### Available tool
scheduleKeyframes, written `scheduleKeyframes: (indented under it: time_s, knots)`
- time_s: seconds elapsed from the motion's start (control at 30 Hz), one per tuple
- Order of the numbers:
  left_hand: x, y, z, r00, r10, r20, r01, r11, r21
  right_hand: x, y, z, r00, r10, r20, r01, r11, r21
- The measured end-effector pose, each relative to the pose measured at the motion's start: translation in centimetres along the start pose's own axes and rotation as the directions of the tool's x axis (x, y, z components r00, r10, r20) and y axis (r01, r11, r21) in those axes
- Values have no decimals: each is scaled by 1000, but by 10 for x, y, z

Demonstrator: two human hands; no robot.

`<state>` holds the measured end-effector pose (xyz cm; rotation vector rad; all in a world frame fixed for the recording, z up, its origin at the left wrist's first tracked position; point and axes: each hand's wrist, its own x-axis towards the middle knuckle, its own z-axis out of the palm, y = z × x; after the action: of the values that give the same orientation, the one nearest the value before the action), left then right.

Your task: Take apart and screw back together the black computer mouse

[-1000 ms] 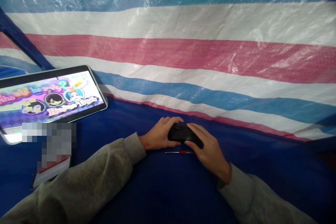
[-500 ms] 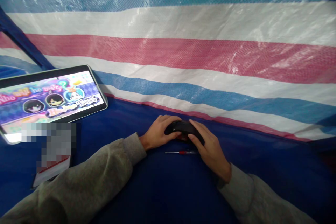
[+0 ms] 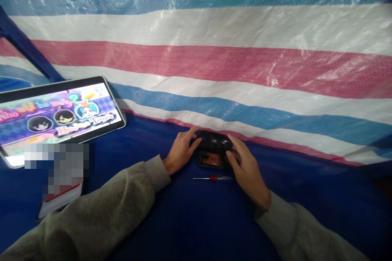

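A glossy black top shell (image 3: pixel 214 140), like that of a computer mouse, lies sideways between my hands. At its left end, my left hand (image 3: pixel 183 149) has thumb and fingertips on the edge. My right hand (image 3: pixel 246 167) grips the opposite end, fingers at the back and thumb in front. Just below the shell is the black mouse base (image 3: pixel 200 164), its inside uncovered. An orange circuit board (image 3: pixel 213 158) shows within; the right side of the base is shaded and partly hidden by my right hand. In front lies a small screwdriver (image 3: pixel 212 178) with a red and clear handle.
A tablet (image 3: pixel 118 128) with a bright cartoon picture stands at the left. Before it lies a flat item (image 3: pixel 64 200), mostly blurred out by pixelation. Striped plastic sheeting (image 3: pixel 214 63) rises behind the dark blue tabletop (image 3: pixel 190 220).
The shell has tipped back and away from the base, so the orange board now shows. My hands have shifted slightly with it, and the left fingers have extended. The screwdriver has stayed put.
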<state>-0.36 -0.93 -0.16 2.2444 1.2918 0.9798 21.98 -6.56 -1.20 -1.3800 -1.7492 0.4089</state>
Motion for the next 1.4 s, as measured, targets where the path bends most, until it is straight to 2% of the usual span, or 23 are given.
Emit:
scheduleKeyframes:
  time_s: [0.27, 0.4, 0.5, 0.57, 0.87, 1.0, 1.1, 1.17, 1.4]
  knots:
    - [0, 2, 2, 1000, -12, -9, 14, 990, 143, -1, -1, 0, 1000, -11, 13, 12, 996, -92]
    - [-4, 11, -2, 995, 80, -58, -69, 982, 173, -2, 2, 1, 1000, -12, 7, 12, 995, -104]
    - [-7, 15, -5, 968, 248, 37, -251, 956, 150, -3, 2, 1, 1000, -22, 2, 22, 994, -105]
    - [-8, 16, -5, 946, 312, 94, -323, 936, 141, -3, 2, 0, 1000, -24, -1, 24, 994, -109]
    - [-7, 15, -6, 922, 347, 170, -370, 920, 126, -2, -4, -2, 997, -64, -54, 57, 992, -115]
    - [-7, 11, -4, 920, 376, 109, -388, 914, 123, -3, -10, -5, 990, -118, -71, 110, 988, -110]
    - [-6, 7, -2, 916, 399, 31, -400, 909, 119, -5, -14, -5, 985, -171, -26, 167, 980, -112]
    - [-7, 6, -1, 904, 427, 16, -427, 900, 90, -5, -16, -4, 980, -197, -11, 194, 973, -122]
    - [-9, 8, -2, 902, 432, 13, -431, 901, -54, -6, -18, -3, 984, -164, -71, 156, 981, -113]
